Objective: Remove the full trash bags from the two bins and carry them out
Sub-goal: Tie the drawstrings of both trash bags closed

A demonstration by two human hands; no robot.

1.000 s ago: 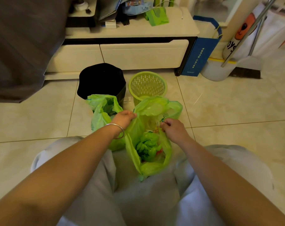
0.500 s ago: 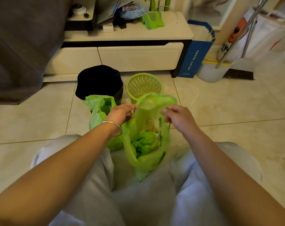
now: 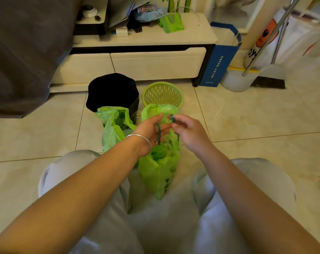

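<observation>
A full green trash bag (image 3: 160, 171) hangs between my knees, above the floor. My left hand (image 3: 152, 128) holds one dark green drawstring of it, which runs across the palm. My right hand (image 3: 186, 128) pinches the other drawstring close beside the left hand. A second green trash bag (image 3: 112, 128) sits on the floor to the left, its top open. Behind them stand a bin with a black liner (image 3: 112, 92) and a green mesh bin (image 3: 163, 94), which shows no bag inside.
A low white cabinet (image 3: 137, 65) runs along the back, with clutter on top. A blue paper bag (image 3: 219, 61), a white bucket (image 3: 236, 81) and a broom stand at the right. A dark sofa (image 3: 23, 52) fills the left. Tiled floor lies open to the right.
Both hands rose and came together at the bag's top. The bag's mouth, wide before, is now drawn narrow, and the drawstrings are pulled out.
</observation>
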